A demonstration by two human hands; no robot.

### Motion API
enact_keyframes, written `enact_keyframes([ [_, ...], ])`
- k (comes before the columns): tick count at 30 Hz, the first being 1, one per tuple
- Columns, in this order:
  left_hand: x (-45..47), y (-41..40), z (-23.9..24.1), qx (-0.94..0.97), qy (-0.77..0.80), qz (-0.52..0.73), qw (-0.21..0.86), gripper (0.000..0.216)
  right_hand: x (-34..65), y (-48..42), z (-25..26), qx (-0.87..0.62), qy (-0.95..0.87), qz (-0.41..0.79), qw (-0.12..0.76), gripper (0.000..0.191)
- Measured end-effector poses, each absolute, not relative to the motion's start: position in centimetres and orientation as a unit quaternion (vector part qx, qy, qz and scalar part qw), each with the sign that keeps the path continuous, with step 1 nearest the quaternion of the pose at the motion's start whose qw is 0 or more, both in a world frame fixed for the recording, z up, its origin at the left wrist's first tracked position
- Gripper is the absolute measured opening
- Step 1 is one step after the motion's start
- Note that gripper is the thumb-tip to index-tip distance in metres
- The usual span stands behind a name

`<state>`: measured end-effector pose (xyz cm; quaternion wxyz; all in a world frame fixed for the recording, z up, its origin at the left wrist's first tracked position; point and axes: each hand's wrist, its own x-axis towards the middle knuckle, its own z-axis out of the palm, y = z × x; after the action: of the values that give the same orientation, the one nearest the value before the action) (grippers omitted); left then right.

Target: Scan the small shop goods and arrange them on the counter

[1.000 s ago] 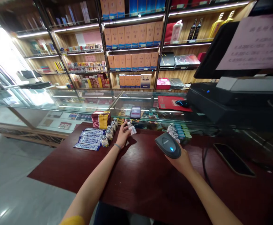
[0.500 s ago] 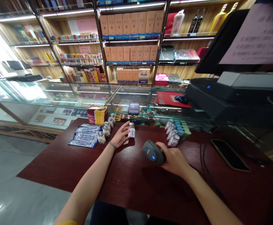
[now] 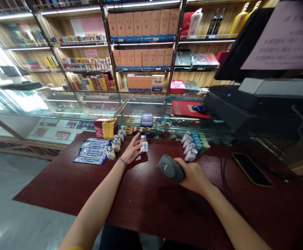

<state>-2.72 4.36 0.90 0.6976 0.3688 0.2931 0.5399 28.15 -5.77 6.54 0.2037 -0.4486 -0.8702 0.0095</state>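
Observation:
My left hand (image 3: 130, 152) holds a small clear bottle (image 3: 144, 144) by its left side, the index finger raised off it. The bottle is nearly upright, with a pale label and a silvery cap. My right hand (image 3: 194, 175) is wrapped around the handle of a dark grey barcode scanner (image 3: 171, 168), whose head points left and forward. Small capped bottles (image 3: 115, 145) stand in a row left of my left hand. Beyond the scanner, on the right, more bottles (image 3: 189, 147) stand in a row beside blue and green containers (image 3: 198, 142).
Blue-white packets (image 3: 91, 151) and stacked yellow-red boxes (image 3: 106, 127) lie on the left of the brown table (image 3: 130, 205). A phone (image 3: 252, 169) and a cable are on the right. A glass counter (image 3: 130, 104) and a monitor (image 3: 245, 41) border the far side.
The scanner's blue light has gone out. My left index finger has spread further away from the bottle. The view has shifted slightly; my right hand keeps its grip on the scanner.

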Motion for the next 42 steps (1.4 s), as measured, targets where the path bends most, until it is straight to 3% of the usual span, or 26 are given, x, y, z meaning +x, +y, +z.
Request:
enact_keyframes([
  [7, -1.9, 3.5, 1.5, 0.355, 0.273, 0.556, 0.701, 0.051, 31.8, -4.1, 4.9, -0.539, -0.743, 0.084, 0.388, 0.055],
  [11, 0.2, 2.4, 1.7, 0.387, 0.277, 0.529, 0.702, 0.051, 33.6, -3.0, 4.8, -0.552, -0.621, 0.122, 0.543, 0.043],
  [15, 3.9, 1.3, 2.0, 0.373, 0.278, 0.517, 0.718, 0.050, 34.9, -2.6, 6.2, -0.556, -0.533, 0.196, 0.608, 0.033],
  [20, 8.7, 0.4, 2.8, 0.408, 0.285, 0.491, 0.715, 0.043, 36.2, -2.8, 7.8, -0.541, -0.489, 0.211, 0.651, 0.029],
  [26, 14.6, -1.1, 2.7, 0.613, 0.341, 0.441, 0.560, 0.054, 37.6, -2.7, 8.3, -0.528, -0.460, 0.204, 0.685, 0.031],
  [32, 19.0, -2.4, 1.5, 0.640, 0.394, 0.487, 0.444, 0.048, 38.6, -2.9, 8.5, -0.524, -0.441, 0.194, 0.703, 0.030],
  [42, 20.5, -2.1, -0.8, 0.635, 0.398, 0.494, 0.440, 0.057, 39.8, -2.8, 9.1, -0.522, -0.394, 0.179, 0.735, 0.030],
])
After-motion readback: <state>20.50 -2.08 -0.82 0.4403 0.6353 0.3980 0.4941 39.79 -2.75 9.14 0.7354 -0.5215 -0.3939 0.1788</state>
